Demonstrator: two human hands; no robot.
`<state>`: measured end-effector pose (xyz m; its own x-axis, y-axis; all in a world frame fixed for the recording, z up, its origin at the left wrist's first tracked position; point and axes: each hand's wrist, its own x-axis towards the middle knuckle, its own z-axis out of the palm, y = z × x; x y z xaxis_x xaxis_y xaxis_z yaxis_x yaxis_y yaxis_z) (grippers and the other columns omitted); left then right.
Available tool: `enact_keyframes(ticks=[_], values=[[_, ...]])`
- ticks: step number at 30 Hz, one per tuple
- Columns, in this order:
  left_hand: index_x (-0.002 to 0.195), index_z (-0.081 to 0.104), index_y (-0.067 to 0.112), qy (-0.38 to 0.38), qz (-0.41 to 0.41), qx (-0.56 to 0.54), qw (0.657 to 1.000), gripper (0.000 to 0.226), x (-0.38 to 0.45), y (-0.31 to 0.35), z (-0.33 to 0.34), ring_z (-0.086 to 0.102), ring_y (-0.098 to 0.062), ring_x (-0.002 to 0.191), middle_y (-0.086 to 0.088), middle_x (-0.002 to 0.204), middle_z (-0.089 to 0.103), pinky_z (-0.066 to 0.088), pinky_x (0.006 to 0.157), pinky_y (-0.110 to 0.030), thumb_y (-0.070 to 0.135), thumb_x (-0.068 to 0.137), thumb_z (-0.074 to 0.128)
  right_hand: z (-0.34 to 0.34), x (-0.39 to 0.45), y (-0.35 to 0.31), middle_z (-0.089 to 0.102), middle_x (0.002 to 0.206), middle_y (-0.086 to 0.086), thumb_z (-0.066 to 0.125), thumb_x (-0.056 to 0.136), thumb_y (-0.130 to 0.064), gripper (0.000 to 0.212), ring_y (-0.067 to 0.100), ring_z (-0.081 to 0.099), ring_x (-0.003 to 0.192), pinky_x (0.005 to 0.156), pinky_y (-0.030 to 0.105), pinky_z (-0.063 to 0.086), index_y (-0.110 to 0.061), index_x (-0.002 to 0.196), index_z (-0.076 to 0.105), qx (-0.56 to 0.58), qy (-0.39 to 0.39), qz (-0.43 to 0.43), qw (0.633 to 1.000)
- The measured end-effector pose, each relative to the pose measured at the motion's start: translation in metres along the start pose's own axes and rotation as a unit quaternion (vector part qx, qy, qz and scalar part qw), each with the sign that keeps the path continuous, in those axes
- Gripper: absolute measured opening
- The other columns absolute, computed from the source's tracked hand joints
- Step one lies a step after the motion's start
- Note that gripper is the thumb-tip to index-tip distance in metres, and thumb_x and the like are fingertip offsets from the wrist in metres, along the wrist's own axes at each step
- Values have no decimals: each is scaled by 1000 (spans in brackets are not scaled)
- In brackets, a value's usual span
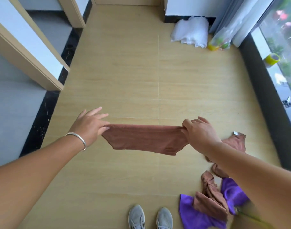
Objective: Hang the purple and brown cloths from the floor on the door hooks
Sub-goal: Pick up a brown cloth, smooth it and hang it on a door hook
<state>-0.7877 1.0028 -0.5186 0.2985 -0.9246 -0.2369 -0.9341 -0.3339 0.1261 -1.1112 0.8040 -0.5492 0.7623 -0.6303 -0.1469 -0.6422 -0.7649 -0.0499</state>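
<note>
A brown cloth [144, 139] hangs stretched out flat between my two hands above the wooden floor. My left hand [89, 125] pinches its left corner, with the other fingers spread. My right hand [200, 132] grips its right corner. On the floor at the lower right lie more cloths: a purple cloth [194, 217], another purple cloth [232, 192], a crumpled brown cloth [211, 197] on top of them, and a further brown cloth [235, 142] partly hidden behind my right forearm. No door hooks are in view.
My grey shoes [149, 217] stand at the bottom edge. A white plastic bag [191, 32] and a clear bag with yellow items [221, 40] lie by the far right wall. A yellow tape roll [272, 59] sits on the window sill. Door frames [30, 58] line the left side.
</note>
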Motion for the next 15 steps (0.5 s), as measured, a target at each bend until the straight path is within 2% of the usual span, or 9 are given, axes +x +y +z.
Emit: enact_keyframes(ticks=[4, 8, 12, 15], values=[[114, 70, 32, 26, -9, -14, 1000, 26, -25, 5, -84, 19, -13, 145, 10, 144, 47, 14, 116, -44, 35, 97, 52, -88, -12, -9, 65, 81, -3, 35, 100, -34, 17, 19, 58, 99, 109, 33, 22, -21, 97, 45, -13, 22, -1, 1000], [113, 70, 34, 65, 1, -12, 998, 25, -41, 11, -162, 22, -12, 144, 12, 141, 50, 17, 115, -43, 35, 97, 52, -180, -14, -11, 62, 80, -5, 35, 101, -37, 20, 17, 56, 103, 112, 32, 19, -22, 97, 46, -41, 53, -4, 998], [115, 69, 35, 101, 7, -1, 995, 26, -51, 20, -242, 24, -11, 143, 15, 139, 51, 18, 114, -39, 37, 97, 51, -275, -15, -7, 63, 88, -3, 39, 100, -42, 23, 15, 57, 103, 113, 32, 19, -27, 103, 56, -60, 90, -13, 994], [116, 68, 32, 137, -2, 2, 991, 28, -57, 29, -296, 26, -10, 141, 17, 137, 53, 18, 115, -44, 38, 98, 49, -340, -19, -5, 65, 87, -3, 38, 99, -46, 26, 15, 59, 98, 109, 30, 24, -29, 98, 59, -103, 110, -16, 988]])
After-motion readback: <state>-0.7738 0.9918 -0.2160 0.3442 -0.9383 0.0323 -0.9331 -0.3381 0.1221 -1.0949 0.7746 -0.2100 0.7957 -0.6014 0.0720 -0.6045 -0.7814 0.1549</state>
